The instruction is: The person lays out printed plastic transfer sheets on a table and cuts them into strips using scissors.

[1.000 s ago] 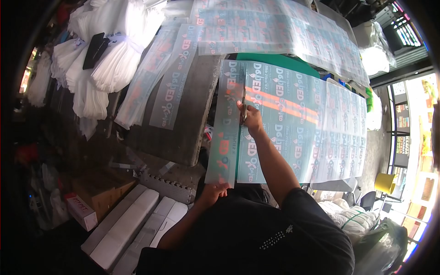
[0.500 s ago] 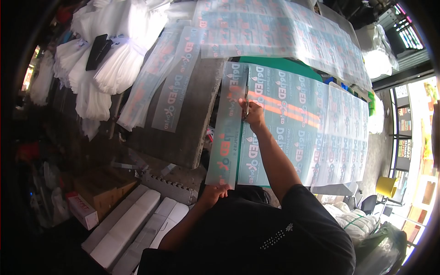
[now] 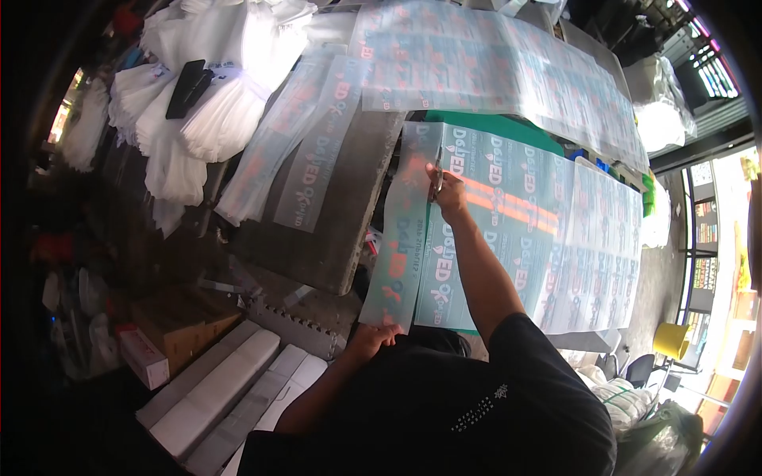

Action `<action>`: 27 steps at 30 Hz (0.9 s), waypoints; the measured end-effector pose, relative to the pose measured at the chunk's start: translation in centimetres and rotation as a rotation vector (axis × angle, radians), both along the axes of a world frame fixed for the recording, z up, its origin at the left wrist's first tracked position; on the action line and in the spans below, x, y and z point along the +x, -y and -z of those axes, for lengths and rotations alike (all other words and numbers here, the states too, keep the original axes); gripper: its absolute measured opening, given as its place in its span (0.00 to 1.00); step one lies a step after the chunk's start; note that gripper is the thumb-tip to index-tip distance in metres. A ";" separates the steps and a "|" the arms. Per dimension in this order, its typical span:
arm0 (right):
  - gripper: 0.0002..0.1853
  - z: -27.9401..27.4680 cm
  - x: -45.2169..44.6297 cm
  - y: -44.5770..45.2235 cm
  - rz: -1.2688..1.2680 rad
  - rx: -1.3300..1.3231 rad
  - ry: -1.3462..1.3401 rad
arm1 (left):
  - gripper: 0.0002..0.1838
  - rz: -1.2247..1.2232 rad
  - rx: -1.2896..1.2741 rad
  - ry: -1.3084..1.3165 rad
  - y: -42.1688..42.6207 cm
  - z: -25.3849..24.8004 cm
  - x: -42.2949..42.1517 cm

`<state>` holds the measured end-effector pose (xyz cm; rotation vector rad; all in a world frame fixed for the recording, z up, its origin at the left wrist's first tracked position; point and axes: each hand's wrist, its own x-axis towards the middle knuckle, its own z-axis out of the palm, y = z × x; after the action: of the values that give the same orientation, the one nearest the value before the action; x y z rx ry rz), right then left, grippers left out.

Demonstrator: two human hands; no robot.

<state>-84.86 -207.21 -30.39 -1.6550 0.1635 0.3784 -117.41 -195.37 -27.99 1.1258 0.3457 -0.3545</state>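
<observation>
A printed translucent plastic sheet (image 3: 508,230) with blue and red lettering lies in front of me. My right hand (image 3: 450,197) is closed round a pair of scissors (image 3: 438,184), whose blades point away from me along the sheet's left part. Behind the scissors, a cut separates a printed strip (image 3: 397,262) from the sheet, with green surface showing in the gap. My left hand (image 3: 378,339) pinches the near end of this strip, close to my body.
More printed sheets (image 3: 476,63) lie across the far side. Cut strips (image 3: 313,170) rest on a dark table (image 3: 278,254) at left, beside bundled white plastic (image 3: 238,95) topped by a black object (image 3: 189,89). Cardboard boxes (image 3: 178,329) and long white packages (image 3: 214,389) sit lower left.
My right hand and the scissors have moved slightly farther along the sheet, away from me. My left hand stays on the strip's near end. The whole view has shifted a little.
</observation>
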 end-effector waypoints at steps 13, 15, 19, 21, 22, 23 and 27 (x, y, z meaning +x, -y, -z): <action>0.23 -3.2 -9.6 6.7 0.085 0.278 -0.032 | 0.10 -0.126 1.322 0.260 -7.4 -5.3 6.3; 0.19 -3.5 -11.7 8.3 0.127 0.235 -0.089 | 0.10 -0.247 1.249 0.512 -9.5 -7.5 8.4; 0.19 -4.5 -14.4 11.7 0.214 0.267 -0.063 | 0.09 -0.337 0.690 0.266 -16.8 -9.9 13.4; 0.18 -5.5 -15.1 13.1 0.278 0.285 -0.024 | 0.06 -0.269 0.365 0.133 -20.1 -13.1 17.5; 0.17 -5.4 -15.3 13.9 0.313 0.296 -0.012 | 0.05 -0.247 0.121 0.077 -21.7 -14.0 19.9; 0.17 -6.2 -15.6 14.2 0.365 0.283 -0.007 | 0.07 -0.319 0.130 0.116 -22.9 -14.8 22.4; 0.17 -8.9 -17.2 15.1 0.466 0.322 0.060 | 0.09 -0.475 0.185 0.372 -22.2 -22.7 28.8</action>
<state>-102.04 -222.34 -21.50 -1.2612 0.4117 -0.0021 -88.58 -173.17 -5.25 1.2214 0.3077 0.3088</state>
